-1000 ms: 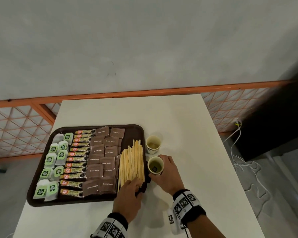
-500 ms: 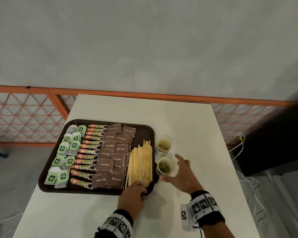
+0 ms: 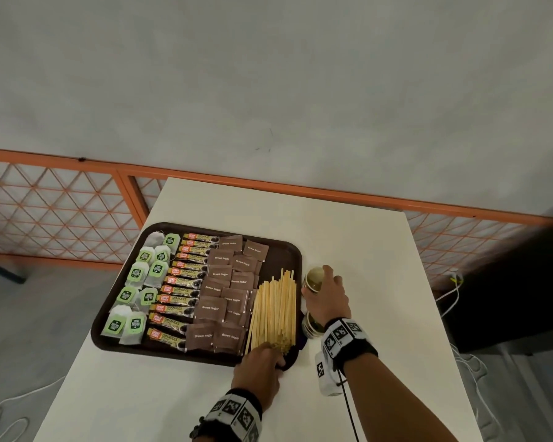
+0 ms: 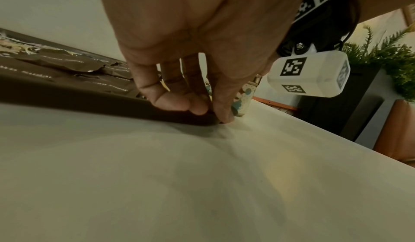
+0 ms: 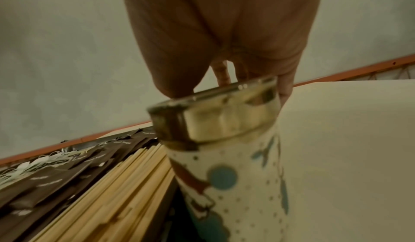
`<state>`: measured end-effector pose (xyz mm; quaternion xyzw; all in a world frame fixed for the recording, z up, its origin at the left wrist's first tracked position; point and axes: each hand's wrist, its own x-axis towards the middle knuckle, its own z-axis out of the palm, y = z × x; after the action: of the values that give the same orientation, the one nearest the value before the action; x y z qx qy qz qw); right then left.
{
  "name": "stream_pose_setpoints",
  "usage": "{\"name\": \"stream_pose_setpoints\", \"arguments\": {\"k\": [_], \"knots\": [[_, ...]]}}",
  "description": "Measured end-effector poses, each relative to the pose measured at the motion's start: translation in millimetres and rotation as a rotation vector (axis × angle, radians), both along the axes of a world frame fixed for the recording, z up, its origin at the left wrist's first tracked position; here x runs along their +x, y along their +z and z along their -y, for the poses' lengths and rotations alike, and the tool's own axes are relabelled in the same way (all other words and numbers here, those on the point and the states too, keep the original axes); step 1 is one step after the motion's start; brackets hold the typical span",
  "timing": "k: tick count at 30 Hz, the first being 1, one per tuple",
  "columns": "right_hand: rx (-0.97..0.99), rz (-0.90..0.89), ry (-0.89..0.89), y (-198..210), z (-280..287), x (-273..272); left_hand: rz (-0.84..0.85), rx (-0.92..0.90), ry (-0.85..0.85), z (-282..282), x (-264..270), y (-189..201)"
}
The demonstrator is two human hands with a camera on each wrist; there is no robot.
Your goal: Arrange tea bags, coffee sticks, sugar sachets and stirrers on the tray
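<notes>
On a white worktop point(image 3: 348, 237) sits a dark brown tray point(image 3: 286, 250), already filled in columns: tea bags point(image 3: 141, 283) at the left, coffee sticks point(image 3: 182, 290) next, brown sugar sachets point(image 3: 229, 290), then a bundle of wooden stirrers point(image 3: 273, 311) along the tray's right side. The left hand point(image 3: 257, 371) grips the tray's near right corner, fingers curled over the rim with the tips touching the near ends of the stirrers; the left wrist view shows the thumb pressed down beside the tray edge. The right hand point(image 3: 328, 296) is clamped over the top of the far paper cup point(image 3: 313, 279), which stands just beside the tray; thumb and fingers straddle its rim. A second, nearer cup point(image 3: 312, 325) stands beside the tray under that wrist. The right wrist view is blurred, so whether the far cup is lifted or still standing is hard to say. To do this step well, the person should keep the tray pinned with the left hand so the loose stirrers do not roll, and hold the cup upright by its rim without squeezing, since thin paper probably buckles. Compared with half a second earlier, the right hand, then spread open and hovering beside the nearer cup, has reached forward and closed on the far one, while the left hand has stayed at the tray corner.
</notes>
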<state>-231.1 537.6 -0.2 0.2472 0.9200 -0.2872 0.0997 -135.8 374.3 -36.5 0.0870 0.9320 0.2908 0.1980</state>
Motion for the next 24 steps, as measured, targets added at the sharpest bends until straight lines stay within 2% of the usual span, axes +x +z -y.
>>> {"name": "stream_pose_setpoints", "arguments": {"k": [8, 14, 24], "knots": [[-0.03, -0.003, -0.057, 5.6, 2.9, 5.3, -0.02, 0.003, -0.005, -0.6, 0.9, -4.6], [0.057, 0.069, -0.014, 4.4, 8.1, 49.3, -0.019, 0.009, -0.012, -0.5, 0.8, -7.5], [0.07, -0.016, -0.014, -5.9, 17.6, 52.5, -0.002, 0.001, 0.004, -0.2, 2.5, -8.9]]}}
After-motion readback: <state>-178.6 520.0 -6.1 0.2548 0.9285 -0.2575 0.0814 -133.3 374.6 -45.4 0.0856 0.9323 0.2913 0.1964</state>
